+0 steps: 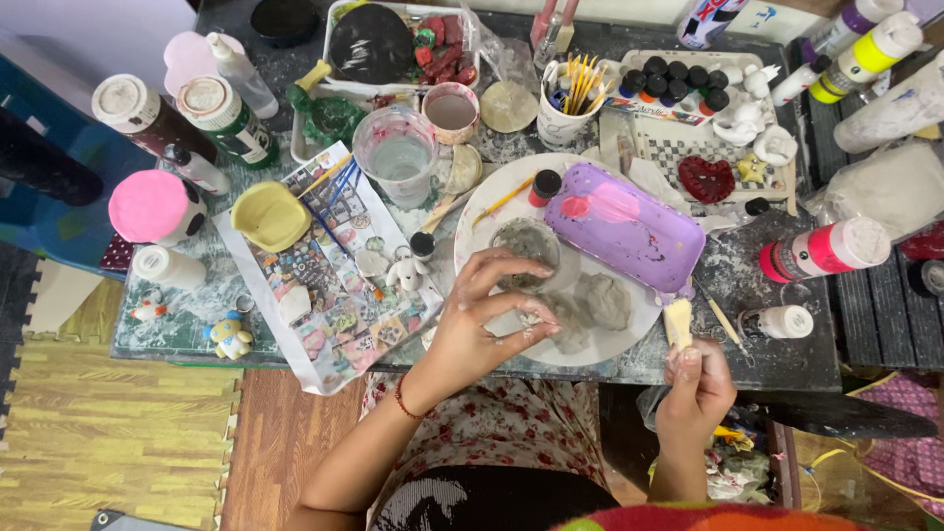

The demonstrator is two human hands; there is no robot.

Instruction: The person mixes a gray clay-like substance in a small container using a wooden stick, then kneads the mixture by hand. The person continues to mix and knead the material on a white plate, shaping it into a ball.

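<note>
My left hand (487,320) is over the white round plate (629,339), fingers curled, pinching a small grey lump of clay at its fingertips. Just beyond it stands a small clear cup (524,248) with grey contents. More grey clay lumps (600,300) lie on the plate. A purple oblong tray (625,226) with a pink smear rests across the plate's far side. My right hand (696,388) is at the table's near edge, closed on a pale, flat-ended wooden tool (678,323) that points up.
A cluttered table: a clear water cup (396,152), a yellow bowl (267,214), a printed sheet with small white figures (339,265), a pink-capped jar (152,206), paint bottles (824,248), a mug of brushes (568,98), a tray of black-capped pots (678,84).
</note>
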